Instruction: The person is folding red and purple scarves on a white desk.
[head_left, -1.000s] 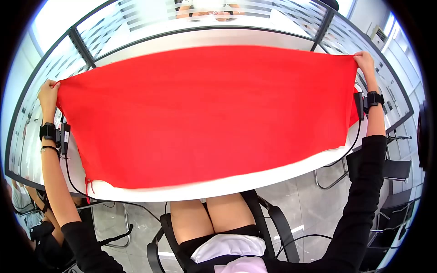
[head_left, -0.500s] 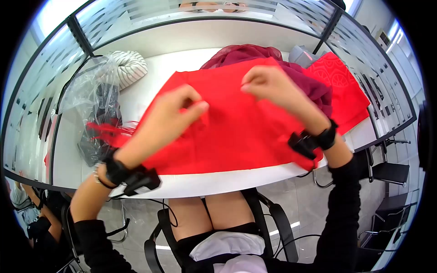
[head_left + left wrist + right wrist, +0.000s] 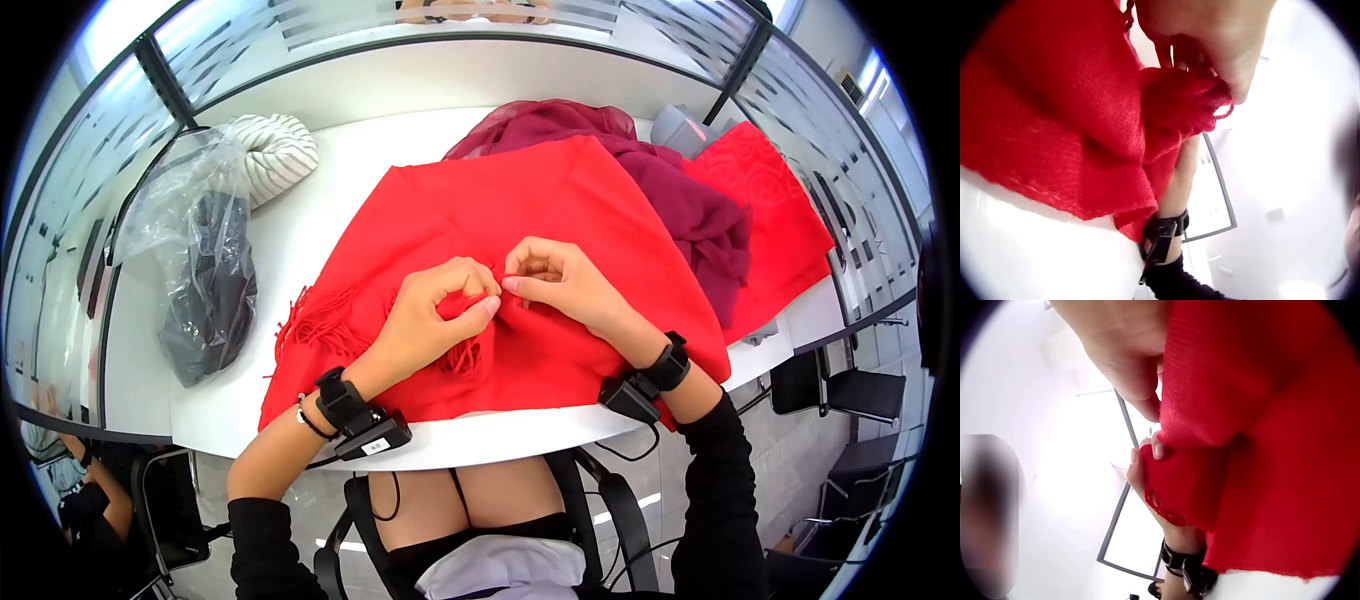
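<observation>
A red fringed scarf (image 3: pixel 520 190) lies heaped over the front middle of the table, its tassels (image 3: pixel 320 325) showing at the left and under my left hand. My left hand (image 3: pixel 425 310) pinches a gathered part of it between thumb and fingers. Right beside it, fingertips nearly meeting, my right hand (image 3: pixel 572 288) pinches the scarf too. From the left wrist, bunched red cloth (image 3: pixel 1179 106) with fringe hangs below the left hand (image 3: pixel 1210 31). In the right wrist view, the scarf's folds (image 3: pixel 1260 456) drape beside the right hand (image 3: pixel 1122 344).
On the white table (image 3: pixel 345 150), a clear plastic bag (image 3: pixel 210 280) with something dark inside lies at left, by a striped rolled cloth (image 3: pixel 275 155). Maroon cloth (image 3: pixel 695 215), a patterned red cloth (image 3: pixel 755 180) and a grey item (image 3: pixel 680 130) lie at right. A partition frame (image 3: pixel 450 38) rises behind.
A second ago my hands held the scarf stretched wide by its far corners. They have come inward, the scarf has dropped into a heap, and both hands now pinch it near the middle.
</observation>
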`<control>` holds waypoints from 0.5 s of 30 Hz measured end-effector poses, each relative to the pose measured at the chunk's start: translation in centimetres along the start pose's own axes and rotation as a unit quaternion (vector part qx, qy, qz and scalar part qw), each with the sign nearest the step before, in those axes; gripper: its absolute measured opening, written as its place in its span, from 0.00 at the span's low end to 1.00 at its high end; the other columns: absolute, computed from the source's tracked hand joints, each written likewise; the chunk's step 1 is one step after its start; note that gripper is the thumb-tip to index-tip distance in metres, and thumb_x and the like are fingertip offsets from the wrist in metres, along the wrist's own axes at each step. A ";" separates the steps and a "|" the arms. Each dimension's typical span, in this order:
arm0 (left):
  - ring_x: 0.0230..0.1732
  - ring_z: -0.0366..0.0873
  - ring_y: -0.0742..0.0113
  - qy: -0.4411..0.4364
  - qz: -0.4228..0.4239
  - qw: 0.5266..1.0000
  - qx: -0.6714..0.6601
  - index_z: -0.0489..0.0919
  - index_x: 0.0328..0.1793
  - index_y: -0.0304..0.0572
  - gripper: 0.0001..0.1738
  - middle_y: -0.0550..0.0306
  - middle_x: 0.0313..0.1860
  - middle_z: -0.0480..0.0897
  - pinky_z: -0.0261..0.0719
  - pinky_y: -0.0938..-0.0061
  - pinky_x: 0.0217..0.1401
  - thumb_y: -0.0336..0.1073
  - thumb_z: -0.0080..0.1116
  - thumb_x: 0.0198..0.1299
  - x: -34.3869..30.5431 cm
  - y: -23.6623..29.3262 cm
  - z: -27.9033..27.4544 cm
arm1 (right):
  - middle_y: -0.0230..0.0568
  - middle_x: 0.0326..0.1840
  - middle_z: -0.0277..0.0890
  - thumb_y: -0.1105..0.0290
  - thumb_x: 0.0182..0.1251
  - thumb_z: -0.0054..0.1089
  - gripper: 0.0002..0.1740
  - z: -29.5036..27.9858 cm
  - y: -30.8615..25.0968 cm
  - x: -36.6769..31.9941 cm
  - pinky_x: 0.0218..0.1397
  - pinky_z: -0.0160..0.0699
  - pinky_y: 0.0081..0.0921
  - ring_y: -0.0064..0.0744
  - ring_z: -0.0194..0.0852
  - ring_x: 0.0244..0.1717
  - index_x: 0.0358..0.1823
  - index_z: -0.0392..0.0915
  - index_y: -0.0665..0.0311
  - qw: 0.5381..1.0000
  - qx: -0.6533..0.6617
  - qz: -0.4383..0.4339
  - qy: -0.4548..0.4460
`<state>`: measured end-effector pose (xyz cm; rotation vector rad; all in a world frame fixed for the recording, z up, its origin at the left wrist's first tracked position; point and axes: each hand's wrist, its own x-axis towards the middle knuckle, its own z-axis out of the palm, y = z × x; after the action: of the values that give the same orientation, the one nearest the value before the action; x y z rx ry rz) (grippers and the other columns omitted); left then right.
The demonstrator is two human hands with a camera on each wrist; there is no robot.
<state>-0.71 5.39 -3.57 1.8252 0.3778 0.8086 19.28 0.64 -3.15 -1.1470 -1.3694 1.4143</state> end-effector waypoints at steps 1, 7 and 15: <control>0.38 0.75 0.69 -0.014 -0.013 1.000 -0.003 0.69 0.29 0.35 0.05 0.57 0.35 0.78 0.72 0.78 0.43 0.23 0.54 0.53 0.0 -0.1 -0.1 | 0.30 0.32 0.74 0.74 0.63 0.57 0.04 0.0 0.1 -0.1 0.39 0.71 0.13 0.15 0.72 0.32 0.36 0.72 0.65 1.000 0.015 -0.001 -0.003; 0.43 0.74 0.71 -0.015 -0.008 1.000 -0.014 0.74 0.39 0.34 0.06 0.54 0.41 0.76 0.70 0.79 0.48 0.21 0.45 0.59 -0.1 -1.5 -0.5 | 0.29 0.35 0.74 0.74 0.62 0.57 0.05 0.0 1.1 -0.4 0.40 0.70 0.13 0.15 0.71 0.35 0.38 0.73 0.65 0.999 0.050 0.017 -0.001; 0.39 0.79 0.72 0.065 -0.064 0.995 -0.033 0.75 0.41 0.37 0.08 0.58 0.34 0.81 0.74 0.80 0.45 0.25 0.60 0.55 -1.1 -1.1 0.9 | 0.31 0.37 0.76 0.78 0.60 0.58 0.07 0.4 1.0 -1.1 0.43 0.74 0.13 0.16 0.74 0.38 0.40 0.75 0.68 1.000 0.029 -0.008 -0.001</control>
<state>-0.73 4.55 -5.15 1.6731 0.5393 0.8443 19.21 -0.53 -4.09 -1.0959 -1.3261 1.4352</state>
